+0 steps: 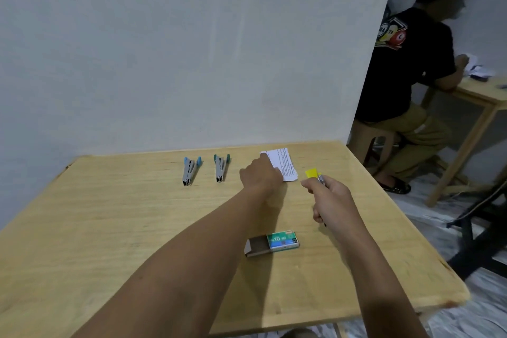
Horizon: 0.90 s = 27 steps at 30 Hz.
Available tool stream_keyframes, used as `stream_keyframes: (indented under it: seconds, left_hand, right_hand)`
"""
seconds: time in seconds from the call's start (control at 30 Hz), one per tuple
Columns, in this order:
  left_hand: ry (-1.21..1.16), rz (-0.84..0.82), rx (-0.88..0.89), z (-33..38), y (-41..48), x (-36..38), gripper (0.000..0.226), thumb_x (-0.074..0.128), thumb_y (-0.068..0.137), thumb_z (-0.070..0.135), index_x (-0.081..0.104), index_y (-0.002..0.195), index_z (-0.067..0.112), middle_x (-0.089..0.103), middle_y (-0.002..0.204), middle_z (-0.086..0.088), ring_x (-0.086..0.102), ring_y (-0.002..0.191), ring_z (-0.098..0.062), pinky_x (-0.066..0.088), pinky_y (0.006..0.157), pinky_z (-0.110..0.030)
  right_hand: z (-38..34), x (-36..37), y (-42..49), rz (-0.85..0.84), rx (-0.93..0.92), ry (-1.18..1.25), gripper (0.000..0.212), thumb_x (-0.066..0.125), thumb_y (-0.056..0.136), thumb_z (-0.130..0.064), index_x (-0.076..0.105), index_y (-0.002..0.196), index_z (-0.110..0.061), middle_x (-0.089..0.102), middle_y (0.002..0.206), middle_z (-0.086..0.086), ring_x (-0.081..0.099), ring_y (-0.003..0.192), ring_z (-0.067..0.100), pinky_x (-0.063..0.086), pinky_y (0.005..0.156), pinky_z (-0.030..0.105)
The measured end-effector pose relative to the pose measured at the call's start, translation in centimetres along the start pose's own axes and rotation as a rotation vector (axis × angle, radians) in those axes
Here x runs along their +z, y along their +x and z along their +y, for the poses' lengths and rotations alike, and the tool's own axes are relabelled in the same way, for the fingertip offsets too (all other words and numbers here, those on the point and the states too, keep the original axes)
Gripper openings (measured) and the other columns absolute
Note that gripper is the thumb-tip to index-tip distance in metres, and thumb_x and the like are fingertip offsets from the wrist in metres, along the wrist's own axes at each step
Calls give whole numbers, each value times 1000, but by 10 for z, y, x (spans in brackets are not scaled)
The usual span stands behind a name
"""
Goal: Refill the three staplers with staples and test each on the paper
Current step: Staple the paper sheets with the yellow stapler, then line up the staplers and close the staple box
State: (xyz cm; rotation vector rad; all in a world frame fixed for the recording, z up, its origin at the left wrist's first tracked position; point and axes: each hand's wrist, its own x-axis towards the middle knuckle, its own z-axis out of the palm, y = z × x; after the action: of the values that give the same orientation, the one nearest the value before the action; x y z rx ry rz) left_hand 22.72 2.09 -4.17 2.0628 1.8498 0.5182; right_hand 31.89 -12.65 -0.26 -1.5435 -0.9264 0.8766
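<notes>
My right hand (pixel 330 199) grips a yellow stapler (pixel 313 173) above the table, its yellow end sticking out past my fingers, just right of the paper. My left hand (pixel 260 174) rests on the near left part of a small printed paper (pixel 285 160) at the back of the table; how its fingers lie is hidden. A light blue stapler (pixel 189 167) and a green stapler (pixel 220 167) lie side by side to the left, untouched. A green staple box (pixel 273 242) with its grey tray slid partly out lies near me.
The wooden table (pixel 109 228) stands against a white wall. Its right edge drops to a tiled floor. A seated person (pixel 406 77) works at another wooden table (pixel 482 93) at the far right. A dark chair frame (pixel 482 228) stands by the table's right side.
</notes>
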Motion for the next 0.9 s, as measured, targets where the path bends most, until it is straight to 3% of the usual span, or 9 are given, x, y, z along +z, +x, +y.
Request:
stream_keyframes:
  seconds: [0.17,0.27,0.43,0.53,0.6,0.77,0.9]
  left_hand:
    - [-104,-66,67,-12,-3,-14,35,48,95,39,53,118,12,65,114,-8,62,100,-30,42,76,-35]
    - [-214,-104,125,-38,-21,-40,42,53,95,44,52,124,14,65,115,-9,63,97,-27,48,77,-35]
    - [-9,2,109,-118,-73,-88,52,55,92,49,51,135,19,58,125,-3,57,112,-23,48,88,-36]
    - [171,58,-42,-173,-100,-109,53,51,91,50,51,134,18,55,131,-5,52,119,-26,44,92,-39]
    - [271,44,-149,-201,-114,-121,56,50,89,54,53,130,16,53,129,-6,50,119,-28,42,93,-41]
    - [274,41,-150,-226,-125,-134,64,51,88,61,58,128,11,51,125,-5,49,120,-26,47,94,-42]
    - [310,-6,-127,-233,-121,-137,70,51,85,68,59,128,14,50,125,-3,47,122,-24,47,91,-39]
  right_hand:
    - [-2,6,-2,-16,7,-30,24,59,90,-19,51,89,4,39,77,8,32,59,21,29,51,29]
    - [-3,13,-10,-39,5,-57,21,58,90,-18,56,94,2,34,66,6,32,56,20,29,47,25]
    - [-2,35,-27,-119,11,-113,17,57,89,-20,56,88,-3,36,67,9,35,51,17,32,46,23]
    - [-2,57,-39,-188,18,-125,18,56,91,-22,56,75,-15,38,65,6,41,51,17,33,54,29]
    - [-2,76,-47,-236,18,-154,17,56,92,-21,57,76,-16,43,63,3,44,51,15,36,55,29]
    - [1,128,-58,-342,-14,-268,14,58,90,-21,62,94,-9,55,67,2,51,55,15,41,56,31]
    - [-4,172,-46,-420,-95,-408,16,58,90,-25,56,85,-10,62,74,11,59,58,22,46,58,34]
